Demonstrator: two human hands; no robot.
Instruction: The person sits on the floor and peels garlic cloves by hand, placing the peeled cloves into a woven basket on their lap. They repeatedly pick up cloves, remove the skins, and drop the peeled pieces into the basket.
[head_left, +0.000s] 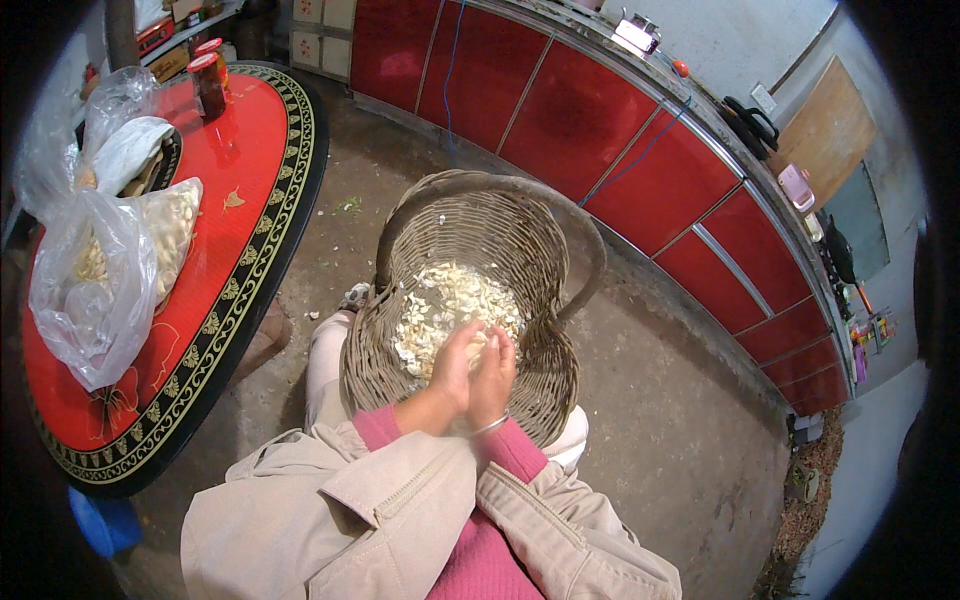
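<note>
So there was this heap of small pale pieces [420,320] sitting in the bottom of a brown wicker basket [500,225], and both hands were right over it. The left hand [448,365] and right hand [492,375] were held up against each other, palms turned inward, with the fingers pretty much straight and pointing away from the body. Couldn't tell if anything was pinched between them, since the backs of the hands hid it. The right wrist had a silvery bracelet [490,424] on it, just past a pink cuff [518,450].

The basket had a thick arched handle and stood between the person's legs, and a beige jacket [400,510] filled the near side. Off to the left was a red oval counter [235,150] with a black and gold border, carrying a clear plastic bag [95,310], a bag of similar pale bits [174,225] and a jar with a red lid [207,90]. Something blue [105,520] was low down near its edge. Farther out, red cabinets [580,100] curved along the wall.
</note>
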